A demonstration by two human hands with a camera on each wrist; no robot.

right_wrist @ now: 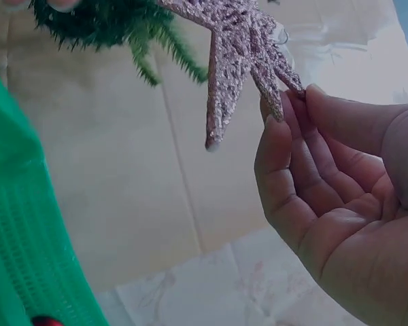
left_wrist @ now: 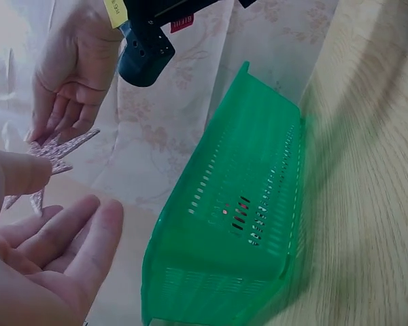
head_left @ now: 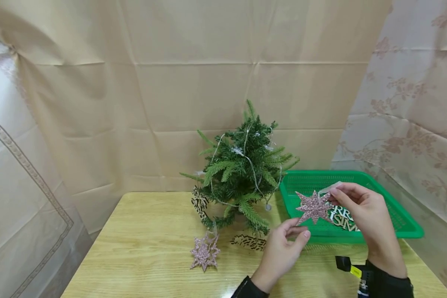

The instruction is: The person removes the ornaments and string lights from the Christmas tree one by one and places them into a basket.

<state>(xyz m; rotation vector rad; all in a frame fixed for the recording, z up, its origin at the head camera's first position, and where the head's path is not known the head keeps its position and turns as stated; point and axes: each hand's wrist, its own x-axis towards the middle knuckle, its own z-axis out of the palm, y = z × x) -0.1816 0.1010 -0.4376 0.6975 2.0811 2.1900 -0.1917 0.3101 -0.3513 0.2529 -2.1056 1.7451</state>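
A glittery pink star ornament (head_left: 314, 207) is held above the front of the green basket. My right hand (head_left: 370, 215) pinches it at its right-hand points, near a pale ribbon loop (head_left: 329, 188); the right wrist view shows thumb and fingertips on the star's tips. My left hand (head_left: 281, 250) is just below and left of the star, thumb and fingers spread apart. In the left wrist view, the left fingers (left_wrist: 88, 244) are extended with a gap to the thumb; whether they touch the star I cannot tell.
A small green Christmas tree (head_left: 242, 174) with a string of lights stands on the wooden table (head_left: 141, 244). Another pink star (head_left: 205, 251) hangs at its lower front. Black-patterned ornaments (head_left: 248, 241) lie by the tree. The green basket (head_left: 398, 215) holds lettered ornaments (head_left: 344, 219).
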